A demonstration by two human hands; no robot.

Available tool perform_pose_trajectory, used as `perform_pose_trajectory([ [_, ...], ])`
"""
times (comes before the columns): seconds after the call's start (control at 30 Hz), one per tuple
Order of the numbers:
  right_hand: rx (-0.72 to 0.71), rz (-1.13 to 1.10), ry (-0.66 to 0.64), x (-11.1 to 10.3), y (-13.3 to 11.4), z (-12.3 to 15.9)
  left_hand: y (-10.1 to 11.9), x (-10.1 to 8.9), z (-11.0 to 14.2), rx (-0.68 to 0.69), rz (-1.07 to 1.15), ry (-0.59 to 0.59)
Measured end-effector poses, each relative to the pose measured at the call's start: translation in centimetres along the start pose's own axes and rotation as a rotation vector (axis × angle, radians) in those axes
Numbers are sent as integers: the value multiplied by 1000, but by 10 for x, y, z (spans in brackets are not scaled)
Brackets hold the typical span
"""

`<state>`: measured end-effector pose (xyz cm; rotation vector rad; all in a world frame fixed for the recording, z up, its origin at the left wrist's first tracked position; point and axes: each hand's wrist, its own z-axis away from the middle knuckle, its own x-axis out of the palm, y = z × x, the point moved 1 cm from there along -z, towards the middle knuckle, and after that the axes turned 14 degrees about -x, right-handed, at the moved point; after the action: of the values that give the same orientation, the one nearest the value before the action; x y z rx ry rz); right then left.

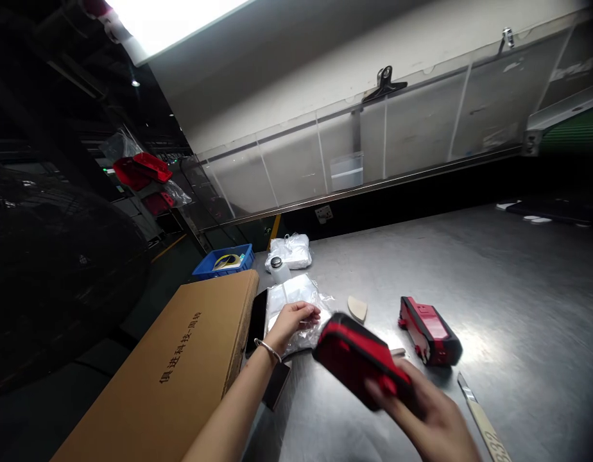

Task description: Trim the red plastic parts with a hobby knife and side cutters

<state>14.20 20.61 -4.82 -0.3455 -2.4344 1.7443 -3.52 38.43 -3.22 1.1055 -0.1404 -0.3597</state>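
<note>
Housing (357,362), red and black, is clasped in my right hand (434,410), lifted above the metal table (354,256), near side and right of the clear bags (294,292). My thumb lies across its underside; the housing is blurred and I grip one end only, so I judge its free end could dip or twist loose. Swung right, it could knock the second housing (434,332), well right of the bags; lowering my wrist carelessly could meet the knife (482,417), farther right and nearer me. My left forearm reaches forward beside the cardboard box (181,346), left of the bags. My left hand (291,321) hangs over them, fingers curled; whether it pinches film, I cannot tell.
</note>
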Motion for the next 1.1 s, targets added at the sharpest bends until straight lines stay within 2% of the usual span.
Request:
perform_pose_trajectory([
  [0.1,-12,-75,-1,25,7,-46,-7,-5,1,17,44,37],
  [0.17,-11,-27,-11,28,17,-62,-10,-11,3,51,66,86],
  [0.27,-19,85,-28,24,26,-61,-11,-13,5,100,28,141],
  [0.37,-77,190,-101,31,28,-49,-10,-8,6,187,-78,231],
  [0.5,-139,320,-194,49,29,-45,-5,1,19,424,-292,429],
  [0.57,-154,366,-220,51,29,-49,-6,3,33,561,-433,487],
  [0.7,-163,387,-276,43,27,-62,-11,2,61,783,-668,523],
  [0.83,-111,358,-293,39,24,-69,-8,7,73,917,-778,565],
  [0.97,-40,218,-276,42,20,-69,-12,32,81,984,-809,536],
  [1.1,53,-56,-210,37,9,-55,-31,53,103,1029,-828,490],
])
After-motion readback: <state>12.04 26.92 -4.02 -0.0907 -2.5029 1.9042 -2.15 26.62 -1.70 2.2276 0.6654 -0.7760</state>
